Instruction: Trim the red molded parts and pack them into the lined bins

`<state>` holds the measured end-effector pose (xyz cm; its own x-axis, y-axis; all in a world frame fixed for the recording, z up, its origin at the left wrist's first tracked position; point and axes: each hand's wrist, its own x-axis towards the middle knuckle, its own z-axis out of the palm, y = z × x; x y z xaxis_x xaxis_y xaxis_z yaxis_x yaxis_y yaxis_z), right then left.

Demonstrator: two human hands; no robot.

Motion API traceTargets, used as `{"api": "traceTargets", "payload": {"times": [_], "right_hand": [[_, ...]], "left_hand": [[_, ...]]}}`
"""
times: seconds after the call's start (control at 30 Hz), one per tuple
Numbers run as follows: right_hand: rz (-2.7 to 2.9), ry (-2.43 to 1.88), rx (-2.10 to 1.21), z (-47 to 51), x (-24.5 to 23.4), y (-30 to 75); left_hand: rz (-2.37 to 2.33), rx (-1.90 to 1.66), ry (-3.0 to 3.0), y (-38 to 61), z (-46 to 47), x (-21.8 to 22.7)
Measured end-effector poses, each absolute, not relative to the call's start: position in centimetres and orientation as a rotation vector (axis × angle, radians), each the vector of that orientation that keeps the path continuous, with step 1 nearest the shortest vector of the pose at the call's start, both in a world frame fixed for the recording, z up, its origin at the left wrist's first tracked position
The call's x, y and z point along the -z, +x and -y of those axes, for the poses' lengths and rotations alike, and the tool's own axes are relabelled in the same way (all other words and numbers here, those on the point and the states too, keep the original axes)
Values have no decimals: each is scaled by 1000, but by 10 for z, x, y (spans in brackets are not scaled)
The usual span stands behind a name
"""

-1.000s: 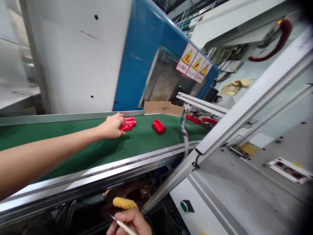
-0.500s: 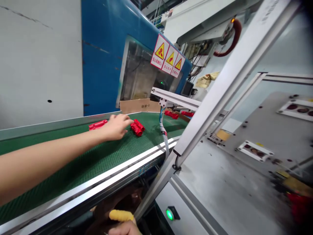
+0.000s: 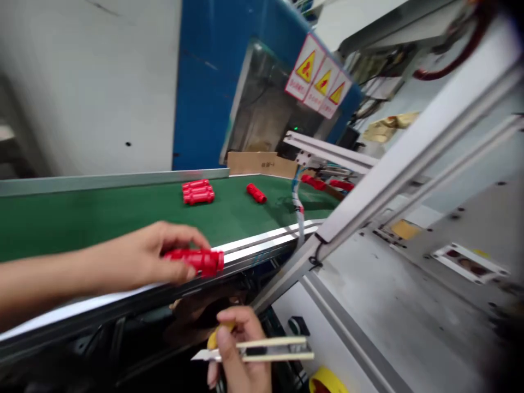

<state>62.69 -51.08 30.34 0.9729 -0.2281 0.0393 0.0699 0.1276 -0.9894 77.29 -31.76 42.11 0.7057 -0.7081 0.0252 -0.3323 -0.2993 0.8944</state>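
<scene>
My left hand (image 3: 149, 259) is closed around a red ribbed tubular plastic part (image 3: 210, 262), held over the near edge of the conveyor. Its right end sticks out past the fingers. Lower down, my right hand (image 3: 245, 371) grips a cream-handled utility knife (image 3: 282, 358), its blade (image 3: 204, 355) out and pointing left. A yellow cover (image 3: 215, 337) sits on one of that hand's fingers. Blade and red part are apart. On the green belt (image 3: 123, 218) lie a cluster of red parts (image 3: 198, 192) and a single red part (image 3: 256, 194).
More red parts (image 3: 313, 182) lie at the belt's far end by a cardboard strip (image 3: 254, 162). A slanted metal post (image 3: 368, 185) rises to the right, beside a grey machine bed (image 3: 368, 305). A button (image 3: 298, 326) and a yellow ring (image 3: 327, 380) are below.
My left hand has come off the belt toward me with a red part in it. My right hand has risen into view with the utility knife. The button's green light no longer shows.
</scene>
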Motion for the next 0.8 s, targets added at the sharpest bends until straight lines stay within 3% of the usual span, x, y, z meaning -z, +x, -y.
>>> {"api": "traceTargets", "payload": {"times": [0.13,0.3,0.6,0.8], "right_hand": [[1,-1545,-154,490,-319,633],[30,-1571,-489,434,-311,634],[-1,-1643,-613,380,-301,616],[-8,-1665,-535,367,-295,611]], "left_hand": [[95,748,1521,671,263,-360],[-259,670,1110,609,221,-312],[-508,514,723,550,173,-278],[-492,416,996,549,168,-270]]}}
